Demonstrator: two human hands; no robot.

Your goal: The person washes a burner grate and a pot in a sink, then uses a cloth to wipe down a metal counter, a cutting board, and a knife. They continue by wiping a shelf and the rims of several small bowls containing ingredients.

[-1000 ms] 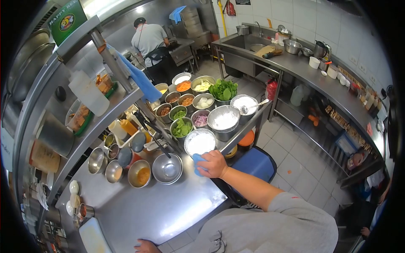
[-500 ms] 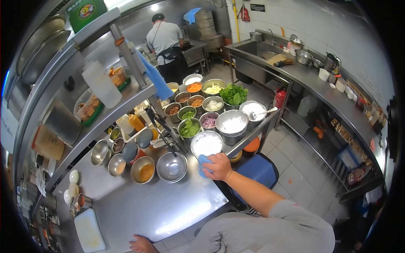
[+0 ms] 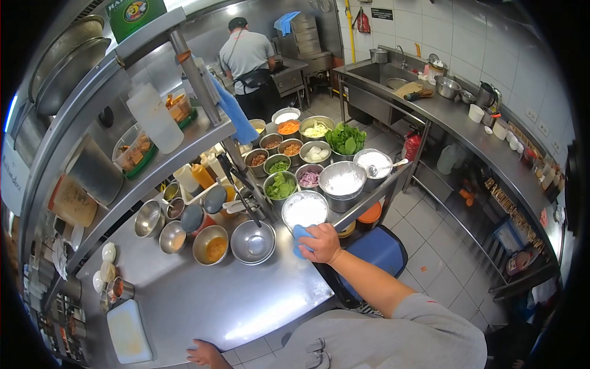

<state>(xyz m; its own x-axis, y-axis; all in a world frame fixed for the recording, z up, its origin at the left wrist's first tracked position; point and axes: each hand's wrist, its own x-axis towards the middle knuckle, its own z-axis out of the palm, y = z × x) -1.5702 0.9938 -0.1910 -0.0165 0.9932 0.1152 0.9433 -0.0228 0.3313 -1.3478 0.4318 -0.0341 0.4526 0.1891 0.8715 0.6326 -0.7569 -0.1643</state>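
My right hand [image 3: 323,243] is closed around a folded blue cloth [image 3: 301,240] at the right end of the steel worktable [image 3: 270,301]. It is just below a metal bowl of white powder [image 3: 305,209]. My left hand [image 3: 204,354] rests at the table's front edge with its fingers apart, holding nothing. Left of it lies a white cutting board [image 3: 128,332]. Between the hands and the shelf stand an empty-looking steel bowl [image 3: 252,241] and a bowl with orange-yellow liquid [image 3: 211,245].
Several metal containers hold leafy greens [image 3: 346,139], chopped red onion [image 3: 308,179] and other ingredients. A steel shelf [image 3: 172,147] overhangs the table's back. A blue chair [image 3: 375,258] stands at right. A co-worker [image 3: 247,58] faces the far counter; a sink [image 3: 393,77] is at back right.
The view has shifted slightly, so the surroundings sit a little differently. My right hand stays on the blue cloth at the table's end, and my left hand remains at the edge.
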